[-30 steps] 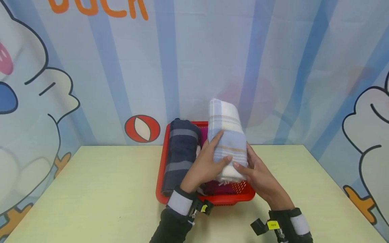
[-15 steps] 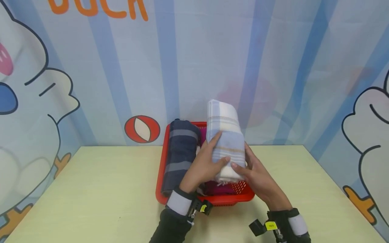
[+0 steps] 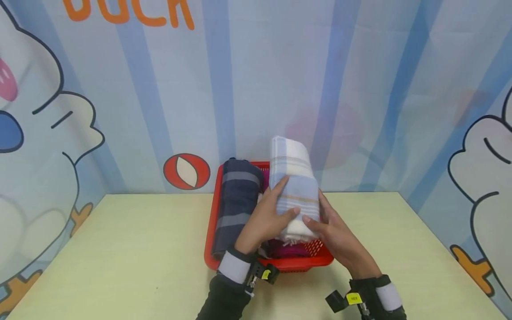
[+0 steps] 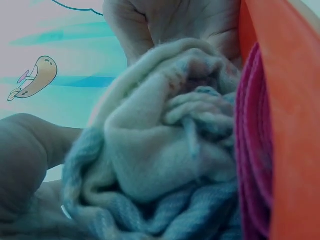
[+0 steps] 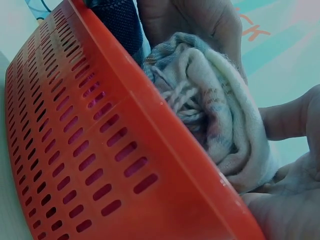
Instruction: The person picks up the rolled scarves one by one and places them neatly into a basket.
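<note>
Both hands grip a rolled, fringed cloth, white and pale blue with thin tan stripes, over the right side of a red slotted basket. My left hand holds its left side, thumb on top. At the near right part of the roll is my right hand, its thumb also on top and fingers around the side. The right wrist view shows the coiled end of the cloth close at the basket rim. Dark navy rolled cloth with grey bands lies along the basket's left side. Magenta fabric shows beneath the pale roll.
The basket stands on a pale yellow table, near its back edge. Behind rises a blue striped backdrop with cartoon figures, continuing along both sides. Each wrist wears a band with a small camera.
The pale cloth roll and both hands have shifted slightly left and down, toward the basket. The basket and navy roll stay in place.
</note>
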`<control>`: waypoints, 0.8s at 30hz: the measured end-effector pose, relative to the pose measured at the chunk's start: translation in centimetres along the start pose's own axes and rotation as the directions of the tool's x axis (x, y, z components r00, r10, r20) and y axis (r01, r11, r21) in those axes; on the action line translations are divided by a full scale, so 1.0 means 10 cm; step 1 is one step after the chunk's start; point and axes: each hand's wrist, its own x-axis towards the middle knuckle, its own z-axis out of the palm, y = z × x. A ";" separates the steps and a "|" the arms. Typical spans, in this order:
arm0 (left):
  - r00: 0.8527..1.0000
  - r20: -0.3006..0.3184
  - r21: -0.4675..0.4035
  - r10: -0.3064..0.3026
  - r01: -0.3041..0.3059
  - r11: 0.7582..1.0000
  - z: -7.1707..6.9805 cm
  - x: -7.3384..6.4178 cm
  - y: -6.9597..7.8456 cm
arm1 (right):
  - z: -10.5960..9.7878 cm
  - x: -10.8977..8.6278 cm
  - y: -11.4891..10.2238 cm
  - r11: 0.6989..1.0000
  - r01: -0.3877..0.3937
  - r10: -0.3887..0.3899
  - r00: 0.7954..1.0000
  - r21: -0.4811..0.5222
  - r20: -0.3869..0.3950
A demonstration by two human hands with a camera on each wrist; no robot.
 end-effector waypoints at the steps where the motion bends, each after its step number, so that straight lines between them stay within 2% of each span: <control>1: 1.000 0.000 -0.003 -0.002 0.002 1.000 0.00 0.00 0.00 | 0.00 0.00 0.00 1.000 -0.001 0.001 1.000 0.000 0.000; 15: 0.999 0.013 -0.013 -0.029 0.029 0.999 0.01 0.03 -0.02 | 0.00 0.03 0.03 0.999 -0.027 0.025 0.999 -0.045 -0.032; 24: 0.999 0.009 0.022 -0.034 0.034 0.999 0.01 0.05 -0.05 | 0.01 0.05 0.03 0.996 -0.035 0.031 0.999 -0.084 -0.040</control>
